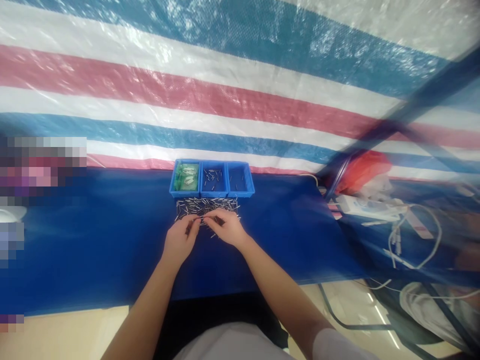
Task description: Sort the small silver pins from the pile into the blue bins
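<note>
My left hand (183,234) and my right hand (226,226) meet fingertip to fingertip, both pinched closed on what looks like one thin, short metal pin between them. Its exact kind is too small and blurred to make out. Under and just beyond the fingers spreads a pile of thin metal pins (206,203) on the blue table. Behind the pile stand three blue bins side by side. Green plastic packaging fills the left bin (173,187); several pins lie in the middle bin (213,193), and a few in the right bin (240,193).
The blue table (93,240) stretches to both sides. A striped plastic sheet (225,110) hangs behind it. To the right, a dark metal frame stands by a red bag (362,170), a white box (367,206) and looped white cables (438,240). Blurred-out patches cover the left edge.
</note>
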### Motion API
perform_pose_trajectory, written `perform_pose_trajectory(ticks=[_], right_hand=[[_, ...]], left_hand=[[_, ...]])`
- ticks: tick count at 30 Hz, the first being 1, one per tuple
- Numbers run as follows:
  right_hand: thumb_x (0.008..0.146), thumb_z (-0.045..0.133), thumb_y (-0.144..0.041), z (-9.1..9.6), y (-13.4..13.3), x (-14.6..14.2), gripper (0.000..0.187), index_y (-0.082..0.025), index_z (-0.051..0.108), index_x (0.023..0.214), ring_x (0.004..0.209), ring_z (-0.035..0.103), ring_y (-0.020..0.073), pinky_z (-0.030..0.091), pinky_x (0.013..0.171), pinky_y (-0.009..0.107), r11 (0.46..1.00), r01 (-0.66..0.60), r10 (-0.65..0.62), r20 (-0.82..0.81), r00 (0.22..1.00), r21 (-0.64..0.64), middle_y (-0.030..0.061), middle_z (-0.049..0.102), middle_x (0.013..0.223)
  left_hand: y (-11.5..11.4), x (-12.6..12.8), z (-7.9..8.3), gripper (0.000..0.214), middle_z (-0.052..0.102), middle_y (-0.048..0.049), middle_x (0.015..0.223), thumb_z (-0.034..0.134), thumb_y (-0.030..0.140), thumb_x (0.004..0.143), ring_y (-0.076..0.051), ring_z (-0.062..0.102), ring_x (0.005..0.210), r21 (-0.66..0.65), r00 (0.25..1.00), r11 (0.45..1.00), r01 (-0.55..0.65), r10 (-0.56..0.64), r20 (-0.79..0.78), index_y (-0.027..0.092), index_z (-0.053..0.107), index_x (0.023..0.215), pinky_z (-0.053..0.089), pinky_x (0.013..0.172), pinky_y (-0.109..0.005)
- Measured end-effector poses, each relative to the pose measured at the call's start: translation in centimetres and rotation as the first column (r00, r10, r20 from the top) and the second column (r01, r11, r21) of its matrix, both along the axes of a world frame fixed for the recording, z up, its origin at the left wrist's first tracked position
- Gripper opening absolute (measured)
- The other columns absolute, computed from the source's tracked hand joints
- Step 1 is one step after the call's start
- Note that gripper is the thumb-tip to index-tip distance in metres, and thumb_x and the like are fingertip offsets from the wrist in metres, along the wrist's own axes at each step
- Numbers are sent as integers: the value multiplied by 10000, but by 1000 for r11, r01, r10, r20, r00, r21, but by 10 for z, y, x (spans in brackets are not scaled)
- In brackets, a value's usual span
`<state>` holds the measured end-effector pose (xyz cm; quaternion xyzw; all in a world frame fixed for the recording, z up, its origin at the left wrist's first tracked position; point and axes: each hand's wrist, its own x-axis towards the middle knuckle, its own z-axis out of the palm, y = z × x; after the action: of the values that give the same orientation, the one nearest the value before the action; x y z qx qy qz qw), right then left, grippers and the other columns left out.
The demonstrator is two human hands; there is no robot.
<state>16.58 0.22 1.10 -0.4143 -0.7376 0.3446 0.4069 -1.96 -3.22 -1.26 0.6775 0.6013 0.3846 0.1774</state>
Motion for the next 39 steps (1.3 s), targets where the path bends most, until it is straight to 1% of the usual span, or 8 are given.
perform_pose_trajectory(ticks=[4, 10, 19, 27, 39], right_hand=[[916, 625, -340, 1, 0, 0, 169, -241, 750, 972, 779, 674, 149, 526, 692, 260, 1000, 0, 0, 6, 1000, -4, 26, 745, 887], [915, 625, -341, 0, 0, 0, 171, -236, 750, 967, 774, 673, 147, 530, 711, 262, 1000, 5, -5, 16, 1000, 0, 28, 744, 878], [920, 623, -325, 0, 0, 0, 169, -223, 746, 975, 763, 667, 138, 519, 692, 248, 1000, -1, 1, 14, 1000, 17, 27, 744, 887], [922, 620, -340, -1, 1, 0, 179, -222, 746, 971, 758, 667, 142, 519, 688, 254, 1000, 6, -6, 14, 1000, 14, 32, 744, 883], [918, 623, -313, 1, 0, -1, 157, -225, 747, 958, 758, 671, 138, 514, 680, 247, 1000, 6, -7, 16, 1000, 11, 25, 744, 871]], left_hand=[[0, 0, 0, 285, 729, -10, 812, 533, 431, 934, -145, 697, 760, -9, 1000, 1000, 8, -8, 3, 222, 667, 1074, 527, 678, -237], [0, 0, 1, 289, 732, -12, 815, 528, 429, 936, -143, 695, 750, -15, 1000, 1000, 14, -14, 1, 219, 667, 1079, 524, 660, -231], [0, 0, -1, 293, 733, -7, 829, 528, 432, 938, -137, 693, 759, -28, 1000, 1000, 10, -10, -3, 224, 662, 1096, 520, 665, -226], [0, 0, 1, 291, 733, -10, 828, 532, 425, 937, -141, 692, 759, -21, 1000, 1000, 11, -11, -5, 218, 662, 1095, 512, 647, -224], [1, 0, -1, 281, 732, -8, 831, 531, 421, 936, -141, 696, 778, -20, 1000, 1000, 10, -11, -7, 226, 663, 1090, 522, 688, -231]])
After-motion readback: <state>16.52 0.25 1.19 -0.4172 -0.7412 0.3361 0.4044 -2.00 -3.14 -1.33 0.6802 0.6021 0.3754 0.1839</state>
